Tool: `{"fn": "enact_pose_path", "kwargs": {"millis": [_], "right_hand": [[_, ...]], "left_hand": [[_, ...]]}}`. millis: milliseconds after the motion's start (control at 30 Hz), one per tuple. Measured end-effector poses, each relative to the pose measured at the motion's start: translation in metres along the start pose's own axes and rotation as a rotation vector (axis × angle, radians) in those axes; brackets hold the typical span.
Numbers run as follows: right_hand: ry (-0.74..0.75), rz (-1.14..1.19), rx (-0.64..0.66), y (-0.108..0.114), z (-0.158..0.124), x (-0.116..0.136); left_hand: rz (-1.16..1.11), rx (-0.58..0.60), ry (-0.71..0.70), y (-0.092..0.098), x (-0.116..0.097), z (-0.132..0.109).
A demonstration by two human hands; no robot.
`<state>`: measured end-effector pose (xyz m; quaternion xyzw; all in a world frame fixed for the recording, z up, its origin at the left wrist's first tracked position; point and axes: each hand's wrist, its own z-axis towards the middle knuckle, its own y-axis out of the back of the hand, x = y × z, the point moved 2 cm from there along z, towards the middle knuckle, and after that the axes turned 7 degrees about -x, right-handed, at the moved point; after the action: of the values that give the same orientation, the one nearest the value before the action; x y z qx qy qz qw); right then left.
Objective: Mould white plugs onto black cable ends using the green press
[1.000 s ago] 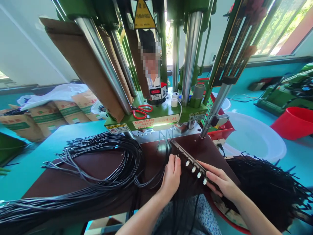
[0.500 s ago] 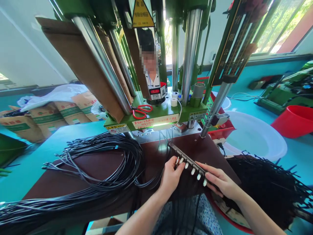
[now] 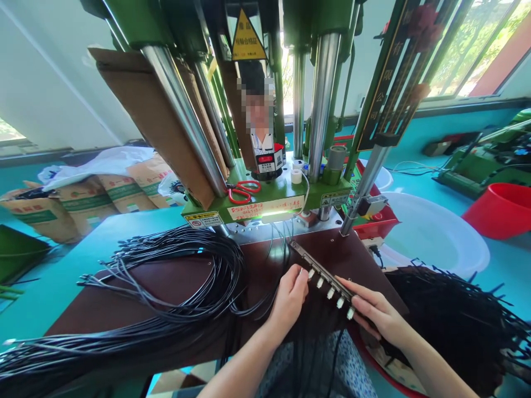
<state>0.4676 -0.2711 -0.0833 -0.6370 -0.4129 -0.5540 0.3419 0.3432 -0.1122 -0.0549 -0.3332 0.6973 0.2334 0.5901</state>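
Observation:
A long dark fixture bar [image 3: 309,258] lies slantwise on the dark brown worktop [image 3: 174,279], with several white-tipped cable plugs [image 3: 331,293] seated along its near side. My left hand [image 3: 289,301] is closed in a pinch at the plug nearest the bar's middle, with thin black cables running under it. My right hand [image 3: 375,316] rests on the bar's near right end, fingers laid along it and holding it down.
A green press machine [image 3: 265,202] with steel columns stands right behind the worktop; red scissors [image 3: 243,190] lie on its base. A thick bundle of black cables [image 3: 174,276] covers the left, another heap [image 3: 452,318] the right. White basin [image 3: 431,235], red tub [image 3: 500,210], cardboard boxes [image 3: 83,202]. A person stands behind the machine.
My left hand has worked along the bar's plugs, shifting a little between them. My right hand has stayed on the bar's end. The view has drifted slightly.

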Motion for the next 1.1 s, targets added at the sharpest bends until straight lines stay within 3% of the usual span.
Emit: {"fn": "enact_pose_path", "kwargs": {"millis": [167,300,400,633,1100], "right_hand": [[-0.066,-0.029,-0.032,0.016,-0.014,0.000],[-0.080,-0.036,-0.005,0.024,-0.019,-0.003],[-0.077,-0.027,0.017,0.024,-0.017,-0.003],[-0.086,-0.067,0.069,0.026,-0.014,-0.005],[-0.034,-0.184,0.089,0.020,-0.012,0.009]], "left_hand": [[-0.007,0.109,0.044,-0.003,0.005,-0.007],[-0.069,0.027,0.160,-0.011,0.010,-0.010],[-0.048,-0.024,0.126,-0.014,0.015,-0.009],[0.161,-0.043,-0.127,-0.016,0.018,-0.003],[0.126,0.029,0.005,-0.018,0.015,0.008]]}}
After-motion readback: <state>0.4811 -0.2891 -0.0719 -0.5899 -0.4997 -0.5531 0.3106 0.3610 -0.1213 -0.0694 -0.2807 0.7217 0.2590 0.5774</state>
